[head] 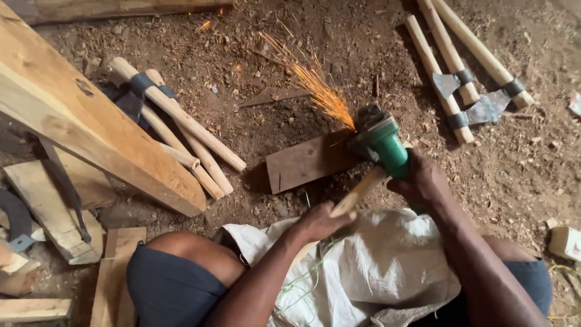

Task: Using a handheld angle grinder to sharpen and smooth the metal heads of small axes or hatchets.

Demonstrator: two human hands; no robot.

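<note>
My right hand grips a green angle grinder. Orange sparks fly up and to the left from its disc. My left hand holds a pale wooden handle that runs up under the grinder; the handle's far end is hidden by the tool. The work rests over a flat wooden board lying on the dirt ground. A white woven sack covers my lap.
Wooden-handled axes lie at the left beside a thick plank. Several more axes with grey metal heads lie at the upper right. Wood offcuts sit at lower left. Wood chips litter the ground.
</note>
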